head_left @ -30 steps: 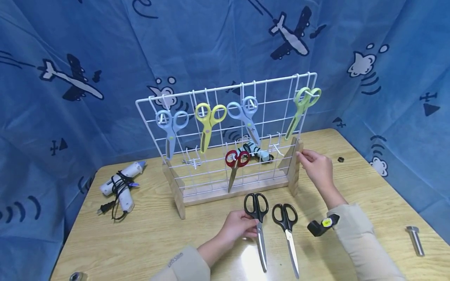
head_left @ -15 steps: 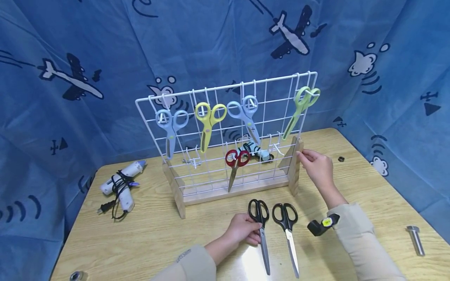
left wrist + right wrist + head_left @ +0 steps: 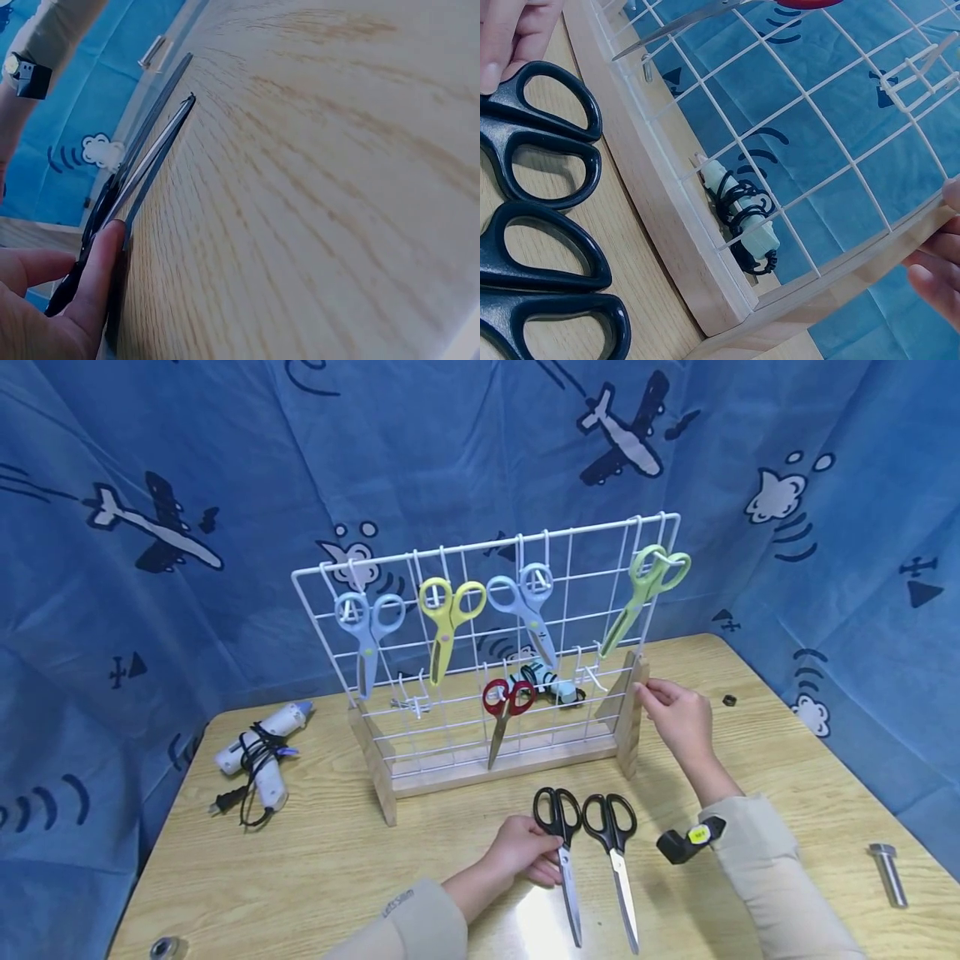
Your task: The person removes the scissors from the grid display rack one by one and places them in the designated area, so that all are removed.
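My left hand (image 3: pixel 519 852) pinches a pair of black-handled scissors (image 3: pixel 571 897) between thumb and fingers, just below the handles. They point toward me, low over the table. Right alongside lies a second black-handled pair (image 3: pixel 617 841), its handle rings close to the first pair's. My right hand (image 3: pixel 681 720) grips the right wooden upright (image 3: pixel 632 735) of a white wire rack, thumb on one side and fingers on the other in the right wrist view. Red-handled scissors (image 3: pixel 502 717) hang low on the rack, with blue (image 3: pixel 367 639), yellow (image 3: pixel 444 631) and green (image 3: pixel 641 589) pairs above.
Two bare hooks (image 3: pixel 590 673) sit on the lower wire. Behind the rack lies a pale green cord-wrapped tool (image 3: pixel 555 687). A white cord-wrapped tool (image 3: pixel 268 747) is at left, a large bolt (image 3: pixel 888 872) at right, and a metal nut (image 3: pixel 163 948) at front left.
My left hand has brought its black-handled scissors rightward and slightly nearer me, closer to the second pair. My right hand stays on the upright.
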`<state>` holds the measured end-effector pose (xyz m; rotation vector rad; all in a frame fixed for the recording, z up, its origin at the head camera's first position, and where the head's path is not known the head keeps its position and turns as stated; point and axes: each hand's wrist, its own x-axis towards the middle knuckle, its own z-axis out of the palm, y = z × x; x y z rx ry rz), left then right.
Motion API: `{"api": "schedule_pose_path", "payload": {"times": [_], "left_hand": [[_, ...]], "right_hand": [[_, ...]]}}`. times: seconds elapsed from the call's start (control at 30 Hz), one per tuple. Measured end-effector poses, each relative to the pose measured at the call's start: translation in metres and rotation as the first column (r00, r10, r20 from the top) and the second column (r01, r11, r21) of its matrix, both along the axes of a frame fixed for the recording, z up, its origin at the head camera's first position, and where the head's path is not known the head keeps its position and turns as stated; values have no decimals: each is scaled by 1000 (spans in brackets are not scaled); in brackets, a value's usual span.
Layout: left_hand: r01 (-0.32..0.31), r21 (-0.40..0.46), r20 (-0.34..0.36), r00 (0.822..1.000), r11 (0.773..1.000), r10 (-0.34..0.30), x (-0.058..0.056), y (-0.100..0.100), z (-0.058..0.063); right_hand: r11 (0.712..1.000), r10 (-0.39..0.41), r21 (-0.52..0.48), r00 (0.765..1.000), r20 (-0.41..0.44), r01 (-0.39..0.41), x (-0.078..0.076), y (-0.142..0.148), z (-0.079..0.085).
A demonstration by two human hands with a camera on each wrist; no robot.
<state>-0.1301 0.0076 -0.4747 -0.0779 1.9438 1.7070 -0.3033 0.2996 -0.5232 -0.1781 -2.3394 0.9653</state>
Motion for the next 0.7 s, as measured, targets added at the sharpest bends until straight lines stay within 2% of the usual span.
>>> {"api": "schedule_pose_path", "payload": {"times": [0.33,0.6,0.7], "left_hand": [[-4,28,39,999,1000,3,0,0,-1],[46,144,65,996,989,-55,3,-9,11],[53,161,72,995,985,-66,5,-11,15]], "right_hand": [[1000,-8,2,1000,0,8,-3,2,-6],[1000,-11,-10,1000,-15,10,-1,0,-4],[1000,-12,-12,1000,-2,12,-1,0,-4]]}}
